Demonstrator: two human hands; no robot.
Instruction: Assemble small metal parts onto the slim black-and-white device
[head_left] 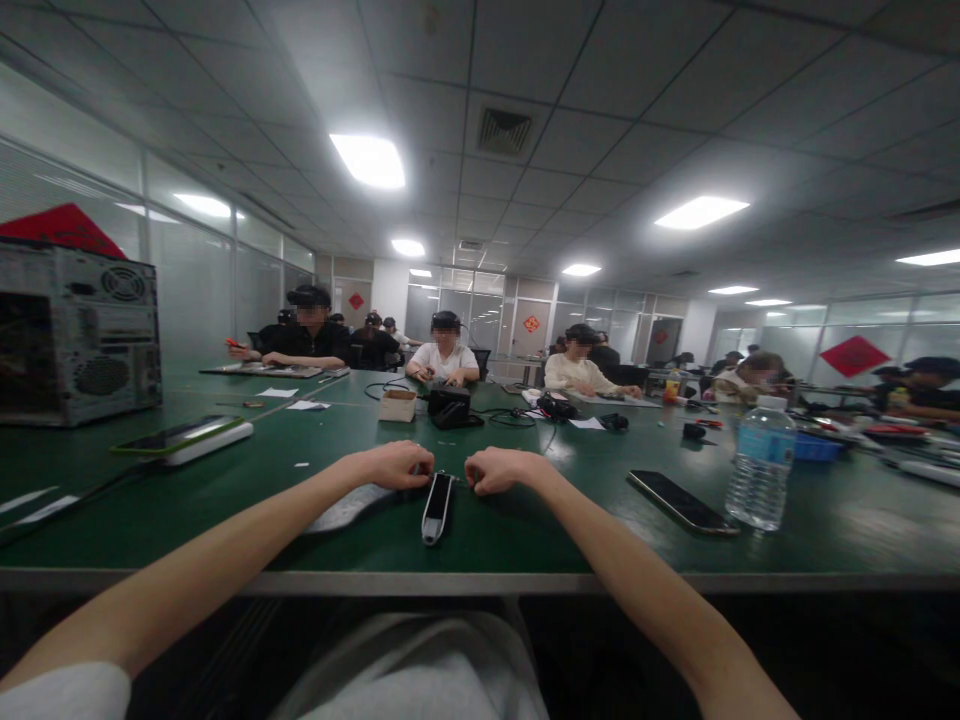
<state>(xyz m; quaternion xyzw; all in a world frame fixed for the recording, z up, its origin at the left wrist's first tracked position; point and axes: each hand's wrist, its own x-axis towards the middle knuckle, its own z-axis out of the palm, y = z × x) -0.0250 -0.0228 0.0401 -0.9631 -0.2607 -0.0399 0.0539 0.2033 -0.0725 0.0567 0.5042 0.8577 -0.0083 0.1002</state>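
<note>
A long, narrow white device with a black top (437, 508) lies on the green table in front of me, its length pointing toward me. My left hand (405, 466) is beside its far left end, fingers curled together. On the other side, my right hand (491, 470) is closed in a pinch, a little apart from the device. Something thin and small shows between the hands near the right fingertips, too blurred to name. What either hand holds is hidden. Under my left forearm lies a pale, flat sheet-like piece (349, 508).
A smartphone (681, 502) and a water bottle (761, 465) stand to the right, with a blue tray (816, 447) behind. Ahead are a small cardboard box (397, 406) and a black device (450, 405) with cables. A computer case (82, 335) is at left. People sit across the table.
</note>
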